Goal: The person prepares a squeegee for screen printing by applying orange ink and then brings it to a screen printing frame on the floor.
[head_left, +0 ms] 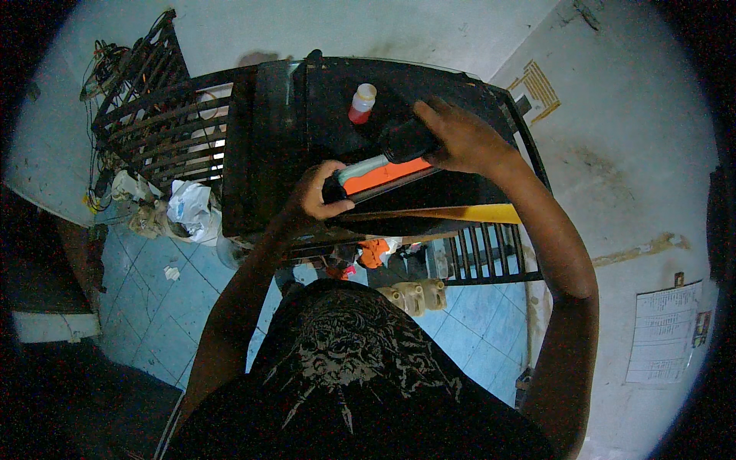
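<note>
A long dark-edged object with a bright orange panel and a pale grey strip along its far side lies slantwise over the black tabletop. My left hand grips its left end, thumb on the near edge and fingers on the far one. Over its right end, my right hand is closed around a black piece whose kind I cannot make out; part of it is hidden by the fingers. Beyond them stands a small white bottle with red in its lower part.
A yellow strip runs along the table's near right side. Slatted black metalwork with tangled cables is at the left. Below are a white plastic bag and several beige jugs. A printed sheet hangs on the right wall.
</note>
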A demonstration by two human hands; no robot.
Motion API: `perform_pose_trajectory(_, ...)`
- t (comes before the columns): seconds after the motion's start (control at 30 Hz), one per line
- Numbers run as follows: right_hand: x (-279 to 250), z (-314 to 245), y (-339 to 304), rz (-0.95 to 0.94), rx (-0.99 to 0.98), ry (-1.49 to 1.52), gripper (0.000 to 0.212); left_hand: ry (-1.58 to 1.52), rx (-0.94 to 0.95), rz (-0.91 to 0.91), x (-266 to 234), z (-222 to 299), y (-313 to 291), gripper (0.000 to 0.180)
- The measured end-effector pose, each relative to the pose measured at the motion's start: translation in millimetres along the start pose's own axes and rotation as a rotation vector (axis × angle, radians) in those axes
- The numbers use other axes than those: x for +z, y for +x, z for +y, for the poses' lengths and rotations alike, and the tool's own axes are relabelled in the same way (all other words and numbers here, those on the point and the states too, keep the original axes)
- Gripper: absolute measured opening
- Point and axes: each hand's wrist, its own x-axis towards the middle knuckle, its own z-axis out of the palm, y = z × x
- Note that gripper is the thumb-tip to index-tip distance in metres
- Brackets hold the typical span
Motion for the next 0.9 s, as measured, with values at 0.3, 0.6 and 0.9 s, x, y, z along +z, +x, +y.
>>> perform_pose_trajectory(0.3, 11.3, 10.1, -5.2, 0.144, -0.036, 0.031, 0.077, 0.029, -0.008, 0.035, 4.2, -11.9, -4.1, 0.066)
perform_pose_trajectory(0.6, 26.8, 21.5, -17.7, 0.234, 0.041, 0.196, 0.072, -0.009, -0.018, 0.014, 3.3, -6.7, -3.5, 0.065)
perform_pose_trajectory(0.9, 37.7, 37.7, -20.1, 0.149, 0.162, 0.406, 0.073, 0.032, -0.025, 0.007, 1.2, -1.7, -3.0, 0.064)
